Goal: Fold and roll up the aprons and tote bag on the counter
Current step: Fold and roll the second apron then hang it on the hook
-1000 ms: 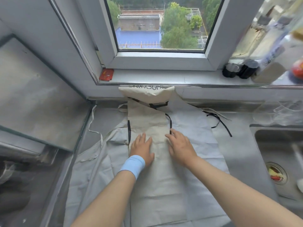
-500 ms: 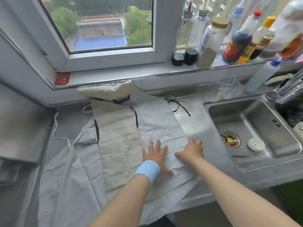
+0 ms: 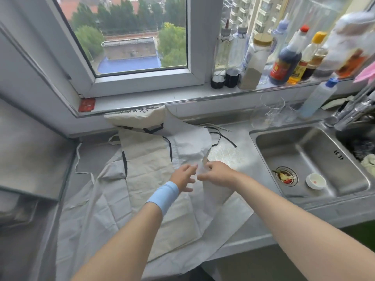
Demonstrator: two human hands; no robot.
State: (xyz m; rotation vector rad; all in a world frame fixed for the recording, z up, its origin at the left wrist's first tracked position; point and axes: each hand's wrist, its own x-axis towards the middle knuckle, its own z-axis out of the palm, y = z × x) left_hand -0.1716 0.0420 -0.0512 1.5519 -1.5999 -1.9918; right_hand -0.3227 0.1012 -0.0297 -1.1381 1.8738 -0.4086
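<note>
A pale grey apron [image 3: 97,203] lies spread over the steel counter [image 3: 233,157], its lower edge hanging past the front. On top of it lies a beige apron [image 3: 146,159] with black trim, its bib curled against the wall. My right hand [image 3: 218,173] pinches the grey apron's right edge and lifts it inward, so the cloth stands up in a fold. My left hand [image 3: 183,177], with a blue wristband, touches the same lifted edge, fingers partly spread. Black ties [image 3: 223,136] trail to the right. I cannot pick out a tote bag.
A steel sink [image 3: 312,159] with a white cap and food scraps sits right of the counter. Sauce bottles [image 3: 284,59] line the window sill, two glasses [image 3: 267,112] stand below them, and a tap [image 3: 353,112] is at the far right. A raised grey surface [image 3: 30,157] borders the left.
Both hands left the flat cloth and moved up to the grey apron's right edge. That edge is now lifted and folding leftward, uncovering bare counter beside the sink.
</note>
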